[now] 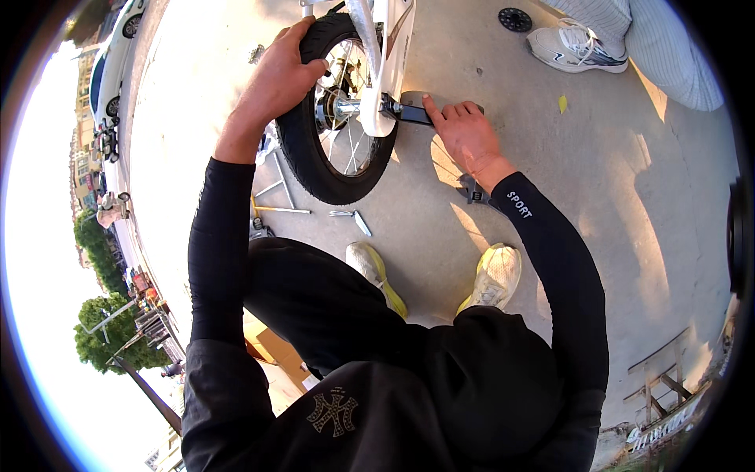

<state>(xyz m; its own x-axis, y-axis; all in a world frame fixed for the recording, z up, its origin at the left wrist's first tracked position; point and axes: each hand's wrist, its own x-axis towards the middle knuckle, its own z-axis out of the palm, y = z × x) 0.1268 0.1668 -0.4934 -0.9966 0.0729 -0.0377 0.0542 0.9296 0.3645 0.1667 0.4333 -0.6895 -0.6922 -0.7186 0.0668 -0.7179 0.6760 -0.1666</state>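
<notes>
A small bicycle wheel point(340, 182) with a thick black tire and thin spokes stands upright in front of me, in a white frame point(393, 67). My left hand point(281, 79) is wrapped over the tire's upper left side. From the axle area, a black bar-shaped tool or lever point(414, 115) sticks out to the right; its exact kind is unclear. At that bar's outer end, my right hand point(468, 135) has its fingers curled, the thumb side partly hidden. Below the wheel, a folding multi-tool point(352, 221) lies on the ground.
Thin metal tubing point(277, 189) lies left of the wheel. A dark part point(476, 191) is under my right wrist. Another person's sneaker point(578, 47) and a black disc point(514, 20) are at the upper right. An open cardboard box point(275, 350) sits beside my left leg.
</notes>
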